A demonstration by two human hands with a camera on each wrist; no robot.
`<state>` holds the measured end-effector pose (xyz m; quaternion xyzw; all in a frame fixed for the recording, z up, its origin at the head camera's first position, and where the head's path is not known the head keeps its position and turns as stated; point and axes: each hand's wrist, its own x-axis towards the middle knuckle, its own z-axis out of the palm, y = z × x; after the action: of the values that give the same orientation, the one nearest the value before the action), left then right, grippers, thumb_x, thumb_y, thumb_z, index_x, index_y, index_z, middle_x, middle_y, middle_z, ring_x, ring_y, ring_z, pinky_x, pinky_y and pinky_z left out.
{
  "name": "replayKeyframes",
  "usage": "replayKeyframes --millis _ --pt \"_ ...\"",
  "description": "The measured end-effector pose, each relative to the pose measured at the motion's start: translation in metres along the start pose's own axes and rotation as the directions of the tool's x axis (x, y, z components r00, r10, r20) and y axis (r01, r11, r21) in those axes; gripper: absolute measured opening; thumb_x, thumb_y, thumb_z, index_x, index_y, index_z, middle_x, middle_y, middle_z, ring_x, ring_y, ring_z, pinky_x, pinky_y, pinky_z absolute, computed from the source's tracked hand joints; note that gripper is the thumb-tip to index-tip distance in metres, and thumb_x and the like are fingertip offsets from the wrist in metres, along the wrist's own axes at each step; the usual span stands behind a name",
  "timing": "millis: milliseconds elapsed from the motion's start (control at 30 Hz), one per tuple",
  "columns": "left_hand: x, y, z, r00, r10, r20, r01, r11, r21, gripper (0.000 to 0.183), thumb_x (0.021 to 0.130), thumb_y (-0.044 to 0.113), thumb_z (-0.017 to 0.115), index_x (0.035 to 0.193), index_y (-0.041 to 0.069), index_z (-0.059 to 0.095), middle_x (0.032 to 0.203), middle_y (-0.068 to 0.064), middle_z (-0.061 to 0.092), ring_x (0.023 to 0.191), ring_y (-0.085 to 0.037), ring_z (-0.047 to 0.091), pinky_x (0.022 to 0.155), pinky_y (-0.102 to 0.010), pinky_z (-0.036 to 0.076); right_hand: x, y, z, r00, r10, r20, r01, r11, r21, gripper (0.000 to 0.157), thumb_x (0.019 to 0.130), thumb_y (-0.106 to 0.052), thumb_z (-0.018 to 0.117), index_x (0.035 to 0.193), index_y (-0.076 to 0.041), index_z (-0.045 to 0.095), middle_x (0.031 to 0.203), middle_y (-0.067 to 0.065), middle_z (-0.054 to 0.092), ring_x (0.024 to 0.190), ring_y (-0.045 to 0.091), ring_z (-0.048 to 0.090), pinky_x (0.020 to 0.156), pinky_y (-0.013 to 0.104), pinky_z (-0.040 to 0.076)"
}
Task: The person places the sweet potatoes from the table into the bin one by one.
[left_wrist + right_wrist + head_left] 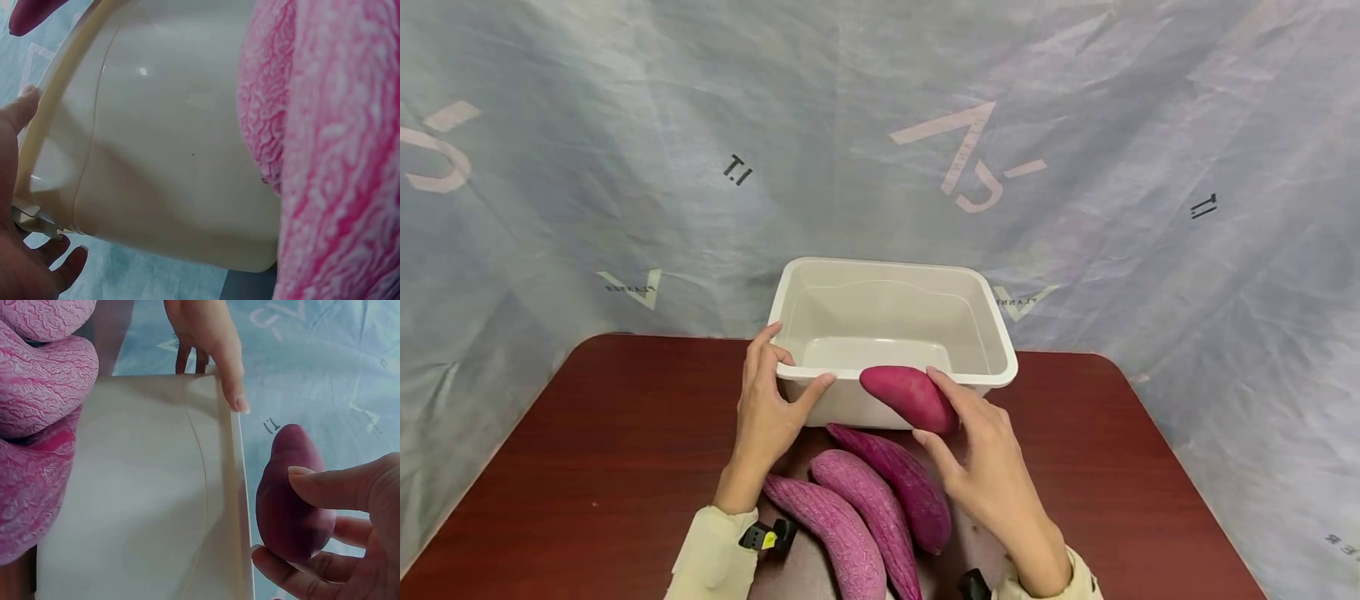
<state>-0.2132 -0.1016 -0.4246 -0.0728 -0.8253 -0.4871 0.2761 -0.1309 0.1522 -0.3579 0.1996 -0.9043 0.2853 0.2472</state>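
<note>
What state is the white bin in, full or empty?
The white bin looks empty: the head view shows bare inner walls and floor. A strip behind the near rim is hidden.

On the table (625,442), three vegetables (868,504) lie side by side before the bin (887,308).
</note>
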Motion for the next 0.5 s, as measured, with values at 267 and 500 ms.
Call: replayKeyframes --millis 267,500 --pt "0.0 -0.001 -0.002 1.0 -0.003 0.003 0.003 1.0 0.001 0.055 0.079 0.041 0.085 0.097 0.011 0.043 0.158 0.004 0.038 0.145 -0.027 0.039 0.093 -0.052 0.04 0.008 -0.001 0.001 1.0 -0.029 -0.013 0.028 1.0 -0.005 0.068 0.084 -0.016 0.081 0.146 -0.017 0.052 0.139 0.002 0.065 0.123 0.022 0.065 0.1 0.051 0.044" --pt "0.0 -0.001 0.0 1.0 0.001 0.002 -0.001 1.0 -0.001 0.054 0.079 0.04 0.085 0.097 0.01 0.044 0.158 0.003 0.038 0.145 -0.029 0.039 0.093 -0.051 0.04 0.015 -0.003 -0.001 0.999 -0.027 -0.037 0.025 0.998 -0.056 0.068 0.085 -0.019 0.08 0.146 -0.018 0.051 0.137 0.002 0.065 0.122 0.022 0.064 0.103 0.05 0.034"
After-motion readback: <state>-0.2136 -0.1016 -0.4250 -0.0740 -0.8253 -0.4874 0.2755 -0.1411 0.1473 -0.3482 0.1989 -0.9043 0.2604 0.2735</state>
